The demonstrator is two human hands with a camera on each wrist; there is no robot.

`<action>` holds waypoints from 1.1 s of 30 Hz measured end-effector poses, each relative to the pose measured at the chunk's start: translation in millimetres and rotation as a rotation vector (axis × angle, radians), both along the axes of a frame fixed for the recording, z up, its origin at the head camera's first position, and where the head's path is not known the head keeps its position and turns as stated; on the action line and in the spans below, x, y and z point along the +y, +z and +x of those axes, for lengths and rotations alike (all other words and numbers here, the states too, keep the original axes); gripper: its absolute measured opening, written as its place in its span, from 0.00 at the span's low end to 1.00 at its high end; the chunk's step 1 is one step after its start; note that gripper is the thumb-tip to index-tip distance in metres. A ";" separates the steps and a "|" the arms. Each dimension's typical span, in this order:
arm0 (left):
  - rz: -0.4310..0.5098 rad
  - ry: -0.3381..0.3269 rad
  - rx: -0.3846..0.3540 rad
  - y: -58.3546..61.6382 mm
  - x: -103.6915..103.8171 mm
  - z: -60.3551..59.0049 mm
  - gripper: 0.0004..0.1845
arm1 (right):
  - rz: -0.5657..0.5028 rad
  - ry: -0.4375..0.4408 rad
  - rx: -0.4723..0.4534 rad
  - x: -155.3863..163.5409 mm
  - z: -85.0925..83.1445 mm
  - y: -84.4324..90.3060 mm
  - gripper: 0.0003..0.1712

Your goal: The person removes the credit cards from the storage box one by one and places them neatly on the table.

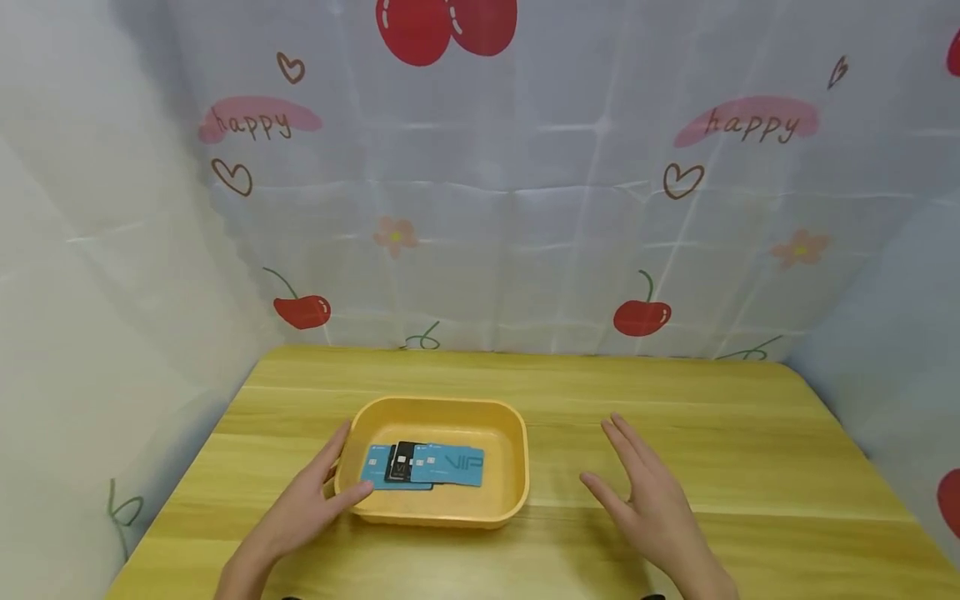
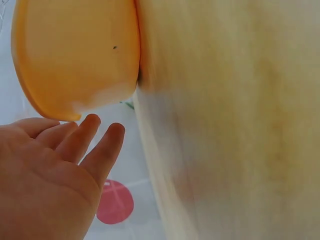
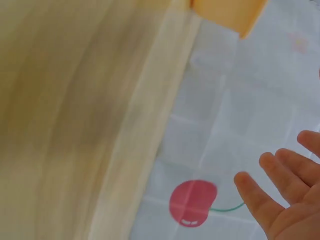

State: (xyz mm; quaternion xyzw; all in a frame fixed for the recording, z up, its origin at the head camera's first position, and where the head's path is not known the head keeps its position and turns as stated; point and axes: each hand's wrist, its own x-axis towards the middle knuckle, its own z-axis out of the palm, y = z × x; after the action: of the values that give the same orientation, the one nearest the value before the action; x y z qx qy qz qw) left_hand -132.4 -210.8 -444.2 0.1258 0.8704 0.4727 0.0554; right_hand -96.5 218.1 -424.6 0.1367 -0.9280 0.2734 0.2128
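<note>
A yellow plastic basin (image 1: 504, 483) stands on the table, left of the middle. Several chip cards lie overlapped on its floor: light blue ones (image 1: 459, 475), the top one printed VIP, and a black one (image 1: 402, 472) among them. My left hand (image 1: 303, 500) is at the basin's left side, thumb over the near-left rim and fingers along the outside. In the left wrist view those fingers (image 2: 102, 152) are fairly straight, tips right by the rim. Held apart from the basin, on its right, my right hand (image 1: 652, 500) has straight, spread fingers and holds nothing.
The wood-grain table (image 1: 750, 467) has rounded far corners. A white sheet (image 1: 510, 250) with cherries, hearts and "happy" lettering hangs behind it. Pale sheets also close in the left and right sides.
</note>
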 end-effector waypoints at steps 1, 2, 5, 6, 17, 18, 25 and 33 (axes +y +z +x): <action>0.013 0.000 -0.003 0.1 0.7 0.3 0.50 | -0.017 0.001 0.006 -1.6 0.0 1.0 0.39; 0.024 -0.002 -0.008 0.2 1.5 0.4 0.51 | -0.034 0.005 0.009 -3.0 0.1 2.0 0.38; 0.047 -0.001 -0.025 -0.3 3.6 -0.6 0.54 | -0.083 0.025 0.008 -7.1 0.0 5.1 0.38; 0.047 0.000 -0.029 -0.6 4.1 -1.4 0.54 | -0.092 0.033 0.005 -8.6 -0.2 5.9 0.38; -0.036 -0.010 -0.053 -6.1 4.5 -7.3 0.63 | -0.163 0.124 -0.040 -33.2 -11.1 8.3 0.39; -0.029 -0.016 -0.055 -6.6 3.6 -7.0 0.63 | -0.175 0.132 -0.042 -35.8 -12.9 7.8 0.39; -0.009 -0.053 -0.080 -7.5 -2.3 -5.1 0.67 | -0.294 0.232 -0.119 -61.1 -24.6 3.7 0.39; 0.011 -0.060 -0.113 -5.4 -0.5 -5.7 0.67 | -0.401 0.327 -0.229 -90.6 -34.5 4.9 0.39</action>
State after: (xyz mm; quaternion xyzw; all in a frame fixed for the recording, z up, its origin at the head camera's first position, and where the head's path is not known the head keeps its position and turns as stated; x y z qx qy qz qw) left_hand -138.1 -211.3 -449.6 0.1254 0.8592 0.4818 0.1179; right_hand -131.0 127.5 -419.7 0.2079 -0.8392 0.4957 0.0826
